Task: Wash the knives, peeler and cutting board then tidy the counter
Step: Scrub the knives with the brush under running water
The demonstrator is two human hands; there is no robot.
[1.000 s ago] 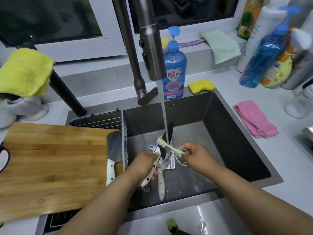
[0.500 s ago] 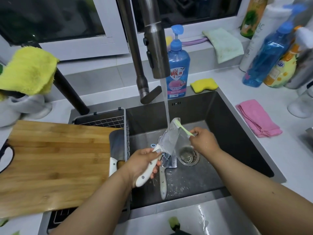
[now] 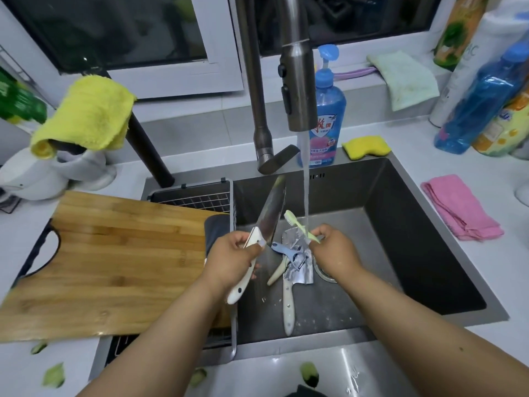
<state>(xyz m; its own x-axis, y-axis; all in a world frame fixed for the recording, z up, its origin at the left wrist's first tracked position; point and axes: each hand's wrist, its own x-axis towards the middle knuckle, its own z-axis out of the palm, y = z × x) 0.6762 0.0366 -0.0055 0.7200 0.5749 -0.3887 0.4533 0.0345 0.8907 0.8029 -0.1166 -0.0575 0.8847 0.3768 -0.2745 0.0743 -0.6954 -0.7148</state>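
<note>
Left hand [image 3: 233, 257]: the white handle of a chef's knife [image 3: 270, 214] is clenched in it just left of the water stream [image 3: 306, 193]; the blade is pointed up and away, tilted toward the faucet.
Right hand [image 3: 333, 249]: a pale green toothbrush [image 3: 300, 226] is pinched by its handle end, under the water stream; the bristle head is aimed toward the knife blade, a small gap being seen between them.
Water stream: it is poured from the faucet spray head [image 3: 297, 81] and is met by the toothbrush handle beside the right fingers.
Sink floor: below the water stream a small cleaver [image 3: 296, 269] with a white handle is laid flat; a blue peeler [image 3: 289, 252] is laid across its blade, and a second pale handle [image 3: 276, 275] is seen angled beside it; what that handle belongs to cannot be told.
Sink [image 3: 423, 253]: a drain [image 3: 322, 270] is partly hidden behind the right wrist.
Cutting board [image 3: 114, 265]: the bamboo board is laid left of the water stream, over a wire rack [image 3: 197, 200], with a wide blade [image 3: 216, 227] resting at its right edge.
Behind the water stream: a blue dish soap bottle [image 3: 327, 116] and a yellow sponge [image 3: 366, 146] are placed on the sink ledge.
Right of the water stream: a folded pink cloth [image 3: 461, 207] is laid on the counter [image 3: 486, 176].
Near counter edge: green peel scraps [image 3: 53, 375] are scattered.
</note>
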